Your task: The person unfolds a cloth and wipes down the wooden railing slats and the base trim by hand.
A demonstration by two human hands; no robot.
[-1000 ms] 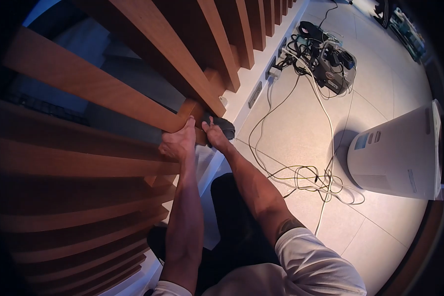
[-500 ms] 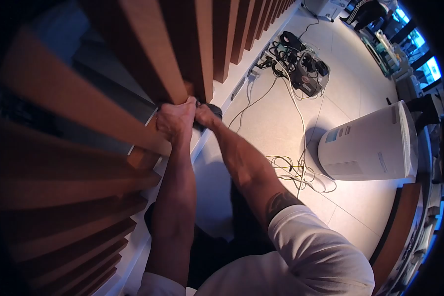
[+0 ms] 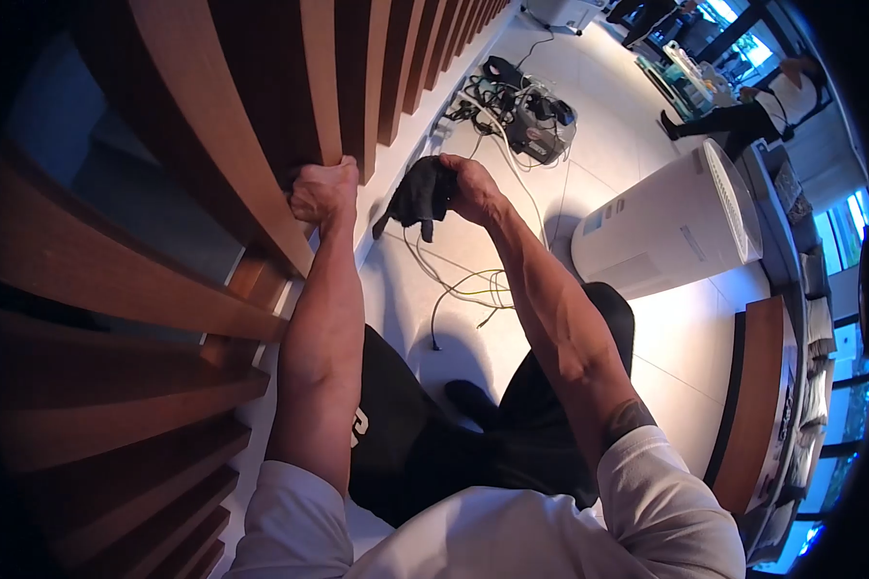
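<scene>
My left hand [image 3: 324, 193] is closed around the lower part of a brown wooden slat [image 3: 322, 87], one of a row of upright slats along the left. My right hand [image 3: 475, 189] is closed on a dark cloth [image 3: 421, 196], held bunched up in front of the white base ledge. A loose end of the cloth hangs down, and the fingertips are partly hidden by it. Below the cloth, thin cables [image 3: 473, 289] lie on the floor between my legs.
A grey device with a tangle of black cables [image 3: 541, 130] sits on the tiles ahead. A large white cylindrical appliance [image 3: 661, 227] stands at the right, beside a wooden-edged bench [image 3: 748, 405]. Another person [image 3: 782, 101] is at the upper right.
My right hand has moved away from the slats to the right, bringing the dark cloth with it. My left hand stays at the slats. The view has shifted, bringing another person into view.
</scene>
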